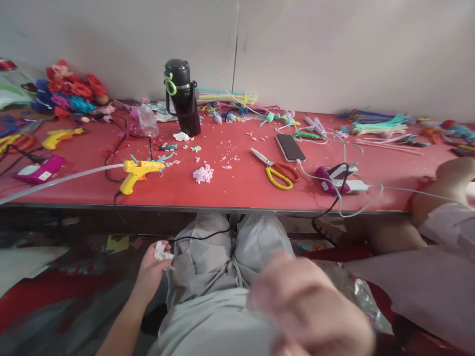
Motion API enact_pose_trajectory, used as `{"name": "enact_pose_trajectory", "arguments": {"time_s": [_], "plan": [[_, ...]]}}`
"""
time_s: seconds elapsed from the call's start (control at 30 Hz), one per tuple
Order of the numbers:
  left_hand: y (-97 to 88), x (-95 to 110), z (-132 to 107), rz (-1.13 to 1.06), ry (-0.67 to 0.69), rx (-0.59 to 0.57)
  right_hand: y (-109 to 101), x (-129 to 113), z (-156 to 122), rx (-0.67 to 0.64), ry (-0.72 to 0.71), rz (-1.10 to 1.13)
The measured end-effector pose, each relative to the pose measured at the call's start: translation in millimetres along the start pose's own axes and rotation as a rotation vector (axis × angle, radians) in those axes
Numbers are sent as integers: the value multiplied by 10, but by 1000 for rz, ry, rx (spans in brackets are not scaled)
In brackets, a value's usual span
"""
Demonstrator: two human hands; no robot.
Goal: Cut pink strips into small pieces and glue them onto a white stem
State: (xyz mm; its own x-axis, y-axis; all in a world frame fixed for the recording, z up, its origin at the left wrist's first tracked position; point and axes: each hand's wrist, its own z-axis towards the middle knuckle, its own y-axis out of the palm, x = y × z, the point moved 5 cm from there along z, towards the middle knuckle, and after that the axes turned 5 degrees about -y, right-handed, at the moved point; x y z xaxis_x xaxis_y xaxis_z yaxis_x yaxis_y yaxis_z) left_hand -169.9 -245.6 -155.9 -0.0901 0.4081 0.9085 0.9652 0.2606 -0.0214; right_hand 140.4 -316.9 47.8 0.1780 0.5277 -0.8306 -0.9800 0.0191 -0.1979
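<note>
Head view: a red worktop (237, 194) carries craft things, with a black flask (185, 106) upright near its back; places below are told from this flask.
Left hand (152, 264): fingers closed on a crumpled white piece (160, 250), nearer the camera than the flask and slightly to its left, below the worktop's front edge.
Right hand (309, 304): blurred, fingers curled, nearer than the flask and well to its right; I cannot tell whether it holds anything.
Glue gun (137, 173): yellow, on its side, in front and left of the flask, a long pale stick running from its rear.
Pink pile (203, 173): small bits heaped in front of the flask.
White scrap (181, 136): at the flask's foot.
Clear bottle (147, 122): just left of the flask.
Scissors (270, 163): right of the flask and nearer, one handle yellow, one orange-red.
Phone (290, 148): right of the flask, white cable attached.
Co-worker (415, 291): far right of the flask, in pale clothing.
</note>
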Motion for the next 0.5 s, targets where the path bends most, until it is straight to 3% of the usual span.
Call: {"name": "enact_pose_trajectory", "arguments": {"time_s": [0.07, 0.13, 0.23, 0.3, 0.37, 0.43, 0.5], "plan": [[-138, -104, 83, 255, 54, 4, 62, 206, 23, 43, -10, 82], [-187, -282, 132, 469, 25, -52, 73, 546, -85, 90, 122, 119], [-285, -540, 124, 549, -94, -102, -29, 1044, -410, 159, 310, 107], [-359, -684, 63, 608, -209, -239, -179, 1271, -632, 237, 401, 42], [-446, -793, -29, 669, -330, -402, -327, 1383, -787, 292, 451, -11], [-506, -833, -99, 673, -362, -480, -439, 1419, -867, 331, 482, -44], [-519, -798, -110, 592, -280, -377, -501, 1422, -888, 352, 492, -63]]}}
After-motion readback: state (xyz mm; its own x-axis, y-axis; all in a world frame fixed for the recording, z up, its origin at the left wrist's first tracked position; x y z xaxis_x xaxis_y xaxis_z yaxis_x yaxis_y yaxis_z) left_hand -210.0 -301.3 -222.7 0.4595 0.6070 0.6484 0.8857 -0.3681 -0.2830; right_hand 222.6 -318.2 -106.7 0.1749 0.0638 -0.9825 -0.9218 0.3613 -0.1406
